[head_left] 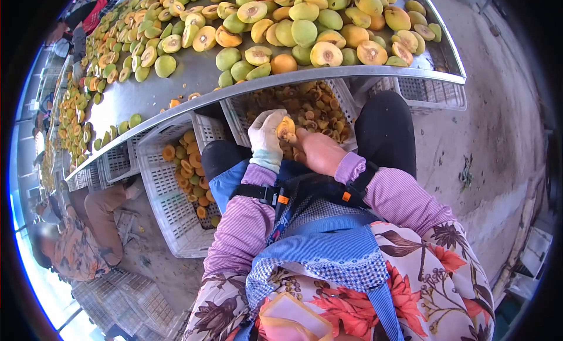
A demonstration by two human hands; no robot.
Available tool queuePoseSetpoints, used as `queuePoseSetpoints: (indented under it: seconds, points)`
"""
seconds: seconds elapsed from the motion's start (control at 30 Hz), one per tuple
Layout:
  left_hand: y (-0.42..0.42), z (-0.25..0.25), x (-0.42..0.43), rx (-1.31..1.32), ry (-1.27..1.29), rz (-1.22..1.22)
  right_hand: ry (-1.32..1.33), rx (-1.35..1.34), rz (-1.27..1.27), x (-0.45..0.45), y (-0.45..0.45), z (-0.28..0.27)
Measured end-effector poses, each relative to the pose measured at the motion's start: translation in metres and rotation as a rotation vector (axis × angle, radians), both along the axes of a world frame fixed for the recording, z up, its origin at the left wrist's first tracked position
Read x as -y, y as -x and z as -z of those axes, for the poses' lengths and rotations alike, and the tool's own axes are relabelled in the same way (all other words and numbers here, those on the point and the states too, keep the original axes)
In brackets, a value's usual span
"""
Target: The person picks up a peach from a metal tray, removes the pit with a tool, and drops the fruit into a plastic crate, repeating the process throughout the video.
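Observation:
My left hand (267, 138), in a pale glove, is closed on a yellow-orange piece of fruit (286, 129) above my lap. My bare right hand (319, 151) meets it from the right, its fingers pressed together at the fruit; whatever they grip is too small to make out. Beneath and beyond both hands sits a crate of brownish-orange fruit scraps (316, 109). To the left, a white crate (167, 215) holds orange and yellow fruit halves (190, 171). Many cut green and yellow fruits (305, 30) cover the metal table ahead.
The metal table's raised edge (258, 89) crosses just beyond my hands. Another crate (431, 92) stands under it at the right. A co-worker (82, 241) sits at the left near more crates (126, 300). My knees (385, 130) flank the scrap crate.

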State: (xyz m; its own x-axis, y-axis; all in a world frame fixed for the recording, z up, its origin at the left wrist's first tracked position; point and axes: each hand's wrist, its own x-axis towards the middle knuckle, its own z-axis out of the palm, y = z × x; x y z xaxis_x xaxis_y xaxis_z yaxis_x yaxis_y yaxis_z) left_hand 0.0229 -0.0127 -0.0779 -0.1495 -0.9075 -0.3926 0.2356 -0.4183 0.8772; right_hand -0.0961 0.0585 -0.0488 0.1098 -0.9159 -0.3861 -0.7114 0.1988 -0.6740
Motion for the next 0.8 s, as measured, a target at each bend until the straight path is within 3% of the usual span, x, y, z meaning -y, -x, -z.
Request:
queuePoseSetpoints:
  seconds: [0.03,0.13,0.23,0.33,0.4,0.47,0.53,0.57,0.6,0.73,0.8]
  points:
    - [-0.002,0.009,0.0,0.031,0.073,-0.01,0.018,-0.035,-0.013,0.001,0.0,0.001]
    - [0.0,0.027,0.008,-0.09,-0.25,-0.233,0.069,-0.127,-0.008,-0.001,-0.006,0.01]
    - [-0.006,0.043,0.012,-0.335,-0.328,-0.305,0.13,-0.232,0.022,0.001,-0.016,0.016]
    - [-0.012,0.038,0.013,-0.496,-0.389,-0.282,0.254,-0.197,0.067,-0.014,-0.016,0.015]
    - [-0.017,0.008,0.011,-0.566,-0.384,-0.334,0.307,-0.121,0.139,-0.023,-0.017,0.005]
    - [-0.025,0.01,0.017,-0.557,-0.286,-0.303,0.285,-0.037,0.275,-0.034,-0.016,-0.004]
    - [-0.028,0.004,0.019,-0.549,-0.226,-0.258,0.321,0.083,0.353,-0.031,-0.003,0.024]
    - [-0.032,0.023,0.023,-0.471,-0.106,-0.224,0.355,0.11,0.384,-0.028,0.0,0.027]
    - [-0.031,0.021,0.021,-0.209,0.144,-0.192,0.393,0.139,0.415,-0.022,-0.002,0.015]
    - [-0.026,-0.012,-0.003,-0.084,0.217,-0.153,0.48,0.379,0.221,-0.009,-0.013,-0.019]
    - [-0.02,-0.026,-0.008,-0.075,0.231,-0.116,0.439,0.239,0.159,-0.007,-0.012,-0.015]
